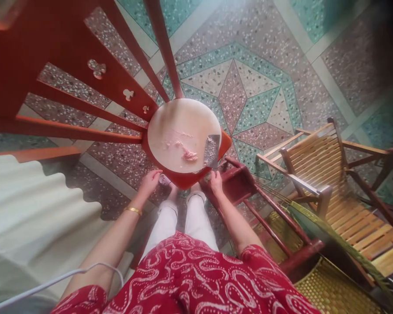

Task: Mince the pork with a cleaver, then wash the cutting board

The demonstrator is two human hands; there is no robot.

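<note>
A round pale chopping board [170, 113] rests on the red seat of a chair [183, 180] in front of me. Pink minced meat [189, 155] lies in a small heap on it, with thin smears and bits to the left. My right hand [216, 182] is closed around the handle of a cleaver [211, 150]. The cleaver's wide blade lies over the board's right edge, with residue stuck on its face. Beside the board's lower left edge is my left hand [149, 183], its fingers drawn together and nothing visible in them.
The chair's red slatted back [114, 65] spreads to the upper left. A dark red wooden stool [236, 185] stands close by my right hand, with a slatted wooden chair [327, 170] and woven basketry [334, 283] beyond. White corrugated material [39, 205] is at left.
</note>
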